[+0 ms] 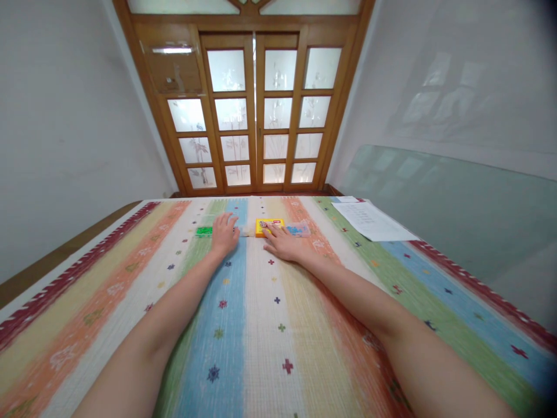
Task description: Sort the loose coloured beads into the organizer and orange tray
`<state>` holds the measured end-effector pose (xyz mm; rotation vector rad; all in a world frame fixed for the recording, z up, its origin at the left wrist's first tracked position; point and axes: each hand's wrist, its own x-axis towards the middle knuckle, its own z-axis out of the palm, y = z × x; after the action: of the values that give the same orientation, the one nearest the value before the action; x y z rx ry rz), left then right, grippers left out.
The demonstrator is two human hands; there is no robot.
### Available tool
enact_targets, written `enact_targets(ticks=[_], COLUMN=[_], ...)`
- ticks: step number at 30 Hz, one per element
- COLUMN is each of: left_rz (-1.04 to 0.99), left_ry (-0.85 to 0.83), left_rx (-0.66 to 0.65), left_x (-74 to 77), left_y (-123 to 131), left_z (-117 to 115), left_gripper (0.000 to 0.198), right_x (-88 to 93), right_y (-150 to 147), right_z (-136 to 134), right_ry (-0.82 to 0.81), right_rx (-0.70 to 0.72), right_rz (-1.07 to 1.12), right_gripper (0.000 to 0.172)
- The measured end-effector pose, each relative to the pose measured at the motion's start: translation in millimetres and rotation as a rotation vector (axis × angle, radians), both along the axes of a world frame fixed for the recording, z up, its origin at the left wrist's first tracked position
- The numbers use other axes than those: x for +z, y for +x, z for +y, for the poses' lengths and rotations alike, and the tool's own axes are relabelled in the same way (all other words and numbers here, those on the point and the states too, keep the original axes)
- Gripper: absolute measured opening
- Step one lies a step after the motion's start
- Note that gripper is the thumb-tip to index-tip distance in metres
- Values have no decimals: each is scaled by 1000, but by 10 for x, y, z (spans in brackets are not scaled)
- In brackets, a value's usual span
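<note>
The left hand lay over the right end of a green packet, its fingers parted and loosely curved, with no visible grip. The right hand was spread, fingers resting on the yellow box, not clasping it. The box sat mid-table, a blue packet just beside it on the right.

Wooden doors with bright panes between pale walls.
</note>
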<state>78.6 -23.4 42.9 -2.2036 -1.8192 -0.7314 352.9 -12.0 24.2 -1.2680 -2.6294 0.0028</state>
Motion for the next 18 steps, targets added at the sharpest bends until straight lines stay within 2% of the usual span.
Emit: enact_targets(ticks=[3, 5, 9, 13, 18], left_rz=[31, 63, 146, 162, 221], left_ry=[-4, -35, -214, -250, -333], left_rx=[92, 108, -29, -116, -163], left_x=[133, 202, 270, 248, 85], left_y=[-290, -491, -799, -926, -964], left_z=[152, 270, 418, 375, 223], left_gripper=[62, 64, 62, 66, 66], right_x=[-12, -4, 2, 22, 76], right_y=[14, 36, 89, 172, 265], right_z=[-16, -8, -7, -41, -98], right_ry=[-34, -41, -13, 31, 39], right_rx=[11, 16, 23, -32, -204], right_rz=[-30, -22, 23, 68, 68], right_gripper=[69, 68, 59, 53, 57])
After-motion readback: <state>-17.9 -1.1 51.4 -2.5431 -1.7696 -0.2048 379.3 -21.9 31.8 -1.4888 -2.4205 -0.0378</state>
